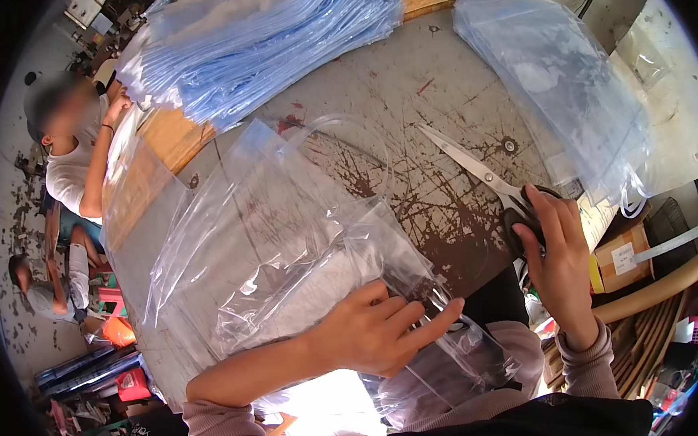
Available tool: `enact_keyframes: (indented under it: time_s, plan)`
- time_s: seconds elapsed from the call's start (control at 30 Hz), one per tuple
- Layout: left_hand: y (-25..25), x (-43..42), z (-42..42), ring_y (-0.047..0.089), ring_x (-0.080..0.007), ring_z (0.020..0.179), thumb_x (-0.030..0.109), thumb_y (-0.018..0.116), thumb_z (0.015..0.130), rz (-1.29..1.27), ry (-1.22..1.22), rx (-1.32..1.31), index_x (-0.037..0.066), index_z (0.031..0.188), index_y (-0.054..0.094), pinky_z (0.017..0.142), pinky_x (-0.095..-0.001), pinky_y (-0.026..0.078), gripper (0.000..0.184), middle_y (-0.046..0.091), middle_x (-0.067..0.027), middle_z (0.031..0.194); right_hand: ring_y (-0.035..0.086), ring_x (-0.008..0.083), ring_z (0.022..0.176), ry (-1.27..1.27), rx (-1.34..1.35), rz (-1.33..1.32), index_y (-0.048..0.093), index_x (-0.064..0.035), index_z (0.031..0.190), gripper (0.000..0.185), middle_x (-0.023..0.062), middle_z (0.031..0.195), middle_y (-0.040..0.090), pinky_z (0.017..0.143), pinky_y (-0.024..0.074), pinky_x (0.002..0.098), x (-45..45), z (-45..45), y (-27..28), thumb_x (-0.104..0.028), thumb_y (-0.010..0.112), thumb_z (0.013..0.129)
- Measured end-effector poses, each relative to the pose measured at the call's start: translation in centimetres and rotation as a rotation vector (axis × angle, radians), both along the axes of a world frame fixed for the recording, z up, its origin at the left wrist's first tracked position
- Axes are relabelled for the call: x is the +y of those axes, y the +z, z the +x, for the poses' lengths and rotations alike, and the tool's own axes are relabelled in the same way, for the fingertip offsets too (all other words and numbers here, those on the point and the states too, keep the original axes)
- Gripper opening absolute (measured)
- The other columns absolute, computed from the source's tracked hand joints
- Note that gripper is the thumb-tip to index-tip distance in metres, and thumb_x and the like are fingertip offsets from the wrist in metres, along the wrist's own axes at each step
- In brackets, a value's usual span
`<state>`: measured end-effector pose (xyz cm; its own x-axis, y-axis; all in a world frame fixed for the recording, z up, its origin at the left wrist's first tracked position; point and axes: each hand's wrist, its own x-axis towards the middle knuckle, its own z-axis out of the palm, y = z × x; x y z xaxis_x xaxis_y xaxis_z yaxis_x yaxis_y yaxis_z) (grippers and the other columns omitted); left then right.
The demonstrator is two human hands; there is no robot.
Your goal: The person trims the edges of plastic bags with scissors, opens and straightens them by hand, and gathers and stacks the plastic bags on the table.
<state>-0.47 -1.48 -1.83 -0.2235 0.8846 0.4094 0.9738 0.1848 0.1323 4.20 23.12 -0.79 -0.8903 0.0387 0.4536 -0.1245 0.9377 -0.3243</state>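
My right hand [557, 249] is closed around the black handles of a pair of scissors [486, 176]. Their silver blades look shut and point up and left over the table. My left hand [380, 328] lies across a crumpled clear plastic sheet [297, 289] at the near edge, fingers mostly curled on it and the index finger stretched out to the right. Its thumb is hidden. Part of the plastic hangs over the edge towards my lap. Behind it, more clear plastic sheets [228, 193] spread to the left, and a thin clear strip curls on the tabletop.
A thick stack of bluish plastic sheets [275, 47] covers the far left of the scratched table [436, 77]. Another bluish pile [557, 85] lies at the right. A cardboard box [625, 257] stands below on the right. Two people sit at the left.
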Motion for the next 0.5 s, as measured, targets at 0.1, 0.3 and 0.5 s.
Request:
enact_keyframes:
  time_s: [0.1,0.3,0.5]
  plan:
    - [0.4,-0.2,0.0,0.036,-0.0061,0.045,0.017,0.056,0.059,0.001,-0.044,-0.014,0.013,0.118,0.060,0.050,-0.0232,0.026,0.060,0.036,0.0058,0.057,0.053,0.0327,0.091,0.002,0.013,0.053,0.055,0.0041,0.111,0.041,0.0169,0.102,0.054,0.077,0.0459,0.0389,-0.1,-0.3,0.0,-0.003,0.069,0.073]
    - [0.4,-0.2,-0.2,0.039,-0.0080,0.050,0.021,0.057,0.059,0.010,-0.081,-0.031,0.015,0.114,0.060,0.053,-0.0243,0.028,0.056,0.039,0.0051,0.058,0.054,0.0312,0.099,0.444,-0.033,-0.034,0.059,-0.0020,0.107,0.039,0.0161,0.110,0.054,0.078,0.0481,0.0369,-1.7,-0.9,2.0,-0.010,0.070,0.070]
    - [-0.4,-0.3,-0.1,0.043,-0.0081,0.052,0.021,0.058,0.059,0.116,-0.110,-0.096,0.017,0.110,0.062,0.055,-0.0246,0.029,0.051,0.042,0.0052,0.060,0.060,0.0219,0.090,0.824,0.263,0.091,0.063,-0.0089,0.092,0.023,0.0107,0.102,0.059,0.075,0.0497,0.0317,-2.8,-2.5,0.8,-0.012,0.065,0.070]
